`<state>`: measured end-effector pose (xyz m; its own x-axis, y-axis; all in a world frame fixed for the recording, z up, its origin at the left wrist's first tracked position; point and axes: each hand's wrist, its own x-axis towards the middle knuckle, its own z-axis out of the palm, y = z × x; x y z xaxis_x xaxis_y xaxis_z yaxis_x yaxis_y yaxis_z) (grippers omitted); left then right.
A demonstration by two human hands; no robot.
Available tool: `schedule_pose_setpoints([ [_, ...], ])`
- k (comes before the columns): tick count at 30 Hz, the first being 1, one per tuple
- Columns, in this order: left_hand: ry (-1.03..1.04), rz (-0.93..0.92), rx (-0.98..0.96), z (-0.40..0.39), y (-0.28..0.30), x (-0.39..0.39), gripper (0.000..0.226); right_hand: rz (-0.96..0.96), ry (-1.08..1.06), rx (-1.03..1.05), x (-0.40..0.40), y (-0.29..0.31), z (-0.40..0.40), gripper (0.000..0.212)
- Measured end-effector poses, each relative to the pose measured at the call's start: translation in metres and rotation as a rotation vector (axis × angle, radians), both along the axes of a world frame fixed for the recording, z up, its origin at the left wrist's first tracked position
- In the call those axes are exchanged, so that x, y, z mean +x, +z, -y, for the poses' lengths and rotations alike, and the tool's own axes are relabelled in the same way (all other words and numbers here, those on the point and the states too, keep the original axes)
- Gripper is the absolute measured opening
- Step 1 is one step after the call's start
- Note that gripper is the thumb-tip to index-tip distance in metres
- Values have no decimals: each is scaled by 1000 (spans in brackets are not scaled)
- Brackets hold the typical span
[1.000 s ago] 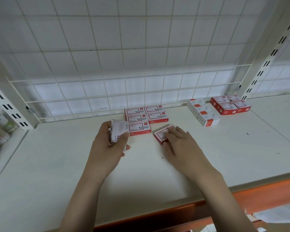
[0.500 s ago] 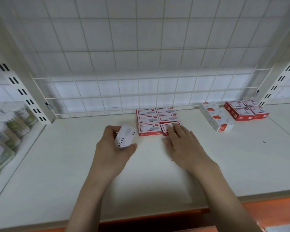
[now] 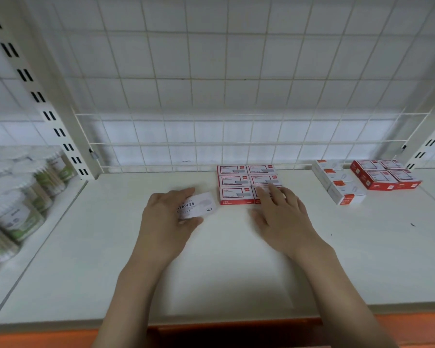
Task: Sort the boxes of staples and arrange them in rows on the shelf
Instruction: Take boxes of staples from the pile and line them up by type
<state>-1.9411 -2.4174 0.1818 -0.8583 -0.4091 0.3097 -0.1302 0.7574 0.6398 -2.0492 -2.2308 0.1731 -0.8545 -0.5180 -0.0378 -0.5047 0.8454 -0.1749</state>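
**Staple boxes on shelf: one in hand, one under fingertips**

The left hand (image 3: 165, 222) grasps a white box (image 3: 199, 205) printed "STAPLES", thumb and fingers curled round it, just left of the red block (image 3: 249, 183). That block stands two wide and three deep against the wire grid (image 3: 211, 144). The right hand (image 3: 284, 217) lies released, straight fingers resting on the front right red box (image 3: 258, 198) of the block. Farther right on the shelf (image 3: 236, 259) sit a row of white boxes (image 3: 339, 183) and a second red group (image 3: 384, 174). Jars (image 3: 23, 197) occupy the neighbouring bay at left.
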Motion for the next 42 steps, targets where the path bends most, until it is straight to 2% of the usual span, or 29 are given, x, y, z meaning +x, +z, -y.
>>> schedule_pose_setpoints([
  [4, 5, 67, -8, 20, 2, -13, 55, -18, 21, -29, 3, 3, 5, 54],
  [7, -27, 187, -17, 36, 2, -30, 56, -40, 40, -47, 5, 3, 8, 53],
  [10, -19, 343, -201, 36, 3, -37, 54, -59, 49, -52, 4, 1, 10, 54],
  [13, 1, 356, -389, 18, 3, -31, 46, -71, 58, -65, 3, -1, 12, 70],
  [15, -4, 410, -447, 5, -2, -28, 46, -76, 68, -79, 1, -3, 14, 88],
  [16, -11, 460, -457, -1, -4, -28, 49, -80, 72, -84, 1, -4, 14, 90],
  [20, -30, 645, -462, -7, -13, -35, 59, -80, 76, -85, 1, -5, 16, 61],
  [27, -89, 678, -452, 8, -14, -66, 60, -66, 75, -86, 1, -2, 18, 53],
  [30, -103, 690, -465, 15, -14, -78, 60, -66, 60, -89, 0, -3, 18, 64],
  [33, -107, 701, -486, 19, -14, -85, 61, -67, 43, -77, -1, -4, 16, 63],
  [36, -97, 700, -501, 21, -14, -88, 61, -108, 44, -76, 0, -4, 14, 86],
  [37, -94, 697, -508, 21, -15, -89, 61, -115, 38, -75, 1, -4, 13, 86],
  [42, -101, 708, -532, 24, -14, -91, 62, -108, -1, -87, 4, -2, 16, 65],
])
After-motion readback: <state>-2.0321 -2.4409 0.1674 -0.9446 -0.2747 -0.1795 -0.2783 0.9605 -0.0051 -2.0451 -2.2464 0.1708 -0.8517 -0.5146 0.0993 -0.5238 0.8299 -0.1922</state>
